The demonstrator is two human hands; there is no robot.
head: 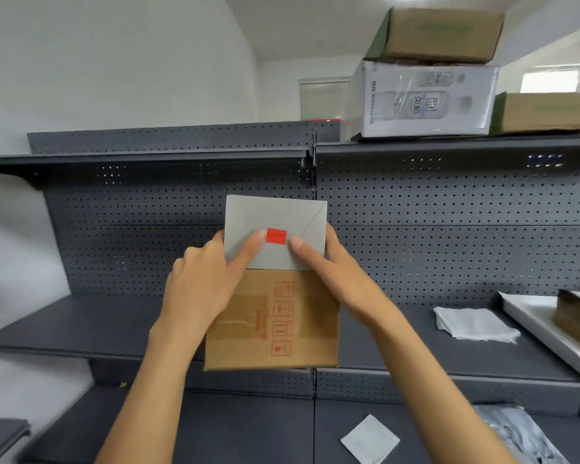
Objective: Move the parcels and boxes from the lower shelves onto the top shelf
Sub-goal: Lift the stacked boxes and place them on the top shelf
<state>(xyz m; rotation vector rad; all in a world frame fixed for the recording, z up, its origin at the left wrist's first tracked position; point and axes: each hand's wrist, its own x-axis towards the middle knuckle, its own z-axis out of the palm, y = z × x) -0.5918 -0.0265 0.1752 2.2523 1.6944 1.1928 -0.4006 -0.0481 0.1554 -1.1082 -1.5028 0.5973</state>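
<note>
I hold a brown cardboard box with red handling marks in front of the middle shelf. A small grey box with a red sticker lies on top of it. My left hand grips the left side of the stack, thumb pressed on the grey box's face. My right hand grips the right side, its thumb also on the grey face beside the sticker. The top shelf carries a white printed carton with a brown box stacked on it, and another brown box at the far right.
A folded white cloth and a white tray with a brown item lie on the middle shelf at right. A small grey packet and a crumpled plastic bag rest on the lower shelf. The top shelf's left section holds nothing visible.
</note>
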